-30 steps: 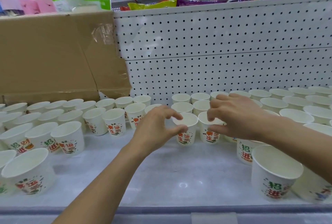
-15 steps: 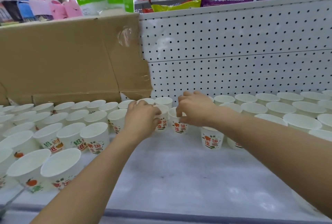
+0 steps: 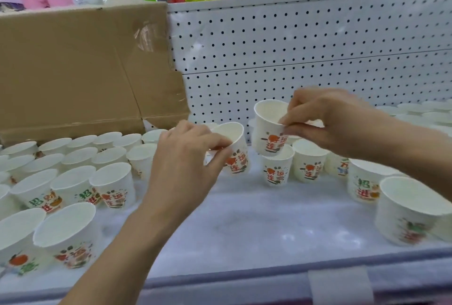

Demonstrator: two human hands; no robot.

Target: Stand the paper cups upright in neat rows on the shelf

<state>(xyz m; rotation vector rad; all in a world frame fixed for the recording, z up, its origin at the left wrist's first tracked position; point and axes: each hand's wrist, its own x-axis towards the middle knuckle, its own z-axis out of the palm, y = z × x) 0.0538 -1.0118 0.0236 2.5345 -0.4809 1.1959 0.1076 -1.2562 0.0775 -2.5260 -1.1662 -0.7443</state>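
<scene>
Many white paper cups with red and green print stand upright on the white shelf (image 3: 244,226). My left hand (image 3: 186,158) pinches the rim of one small cup (image 3: 236,148), which tilts a little above the shelf. My right hand (image 3: 327,121) pinches the rim of another small cup (image 3: 267,126), lifted above a standing cup (image 3: 277,167). Beside that one stands a further small cup (image 3: 309,162). Rows of cups (image 3: 80,153) fill the left side.
A cardboard box (image 3: 73,72) stands at the back left. White pegboard (image 3: 305,47) backs the shelf. Bigger cups (image 3: 413,211) stand at the right front, and others (image 3: 66,233) at the left front. The shelf's front lip (image 3: 269,280) runs along the bottom.
Both hands have lifted a small cup each off the shelf, away from the back rows. The camera has shifted, so the box looks larger and nearer.
</scene>
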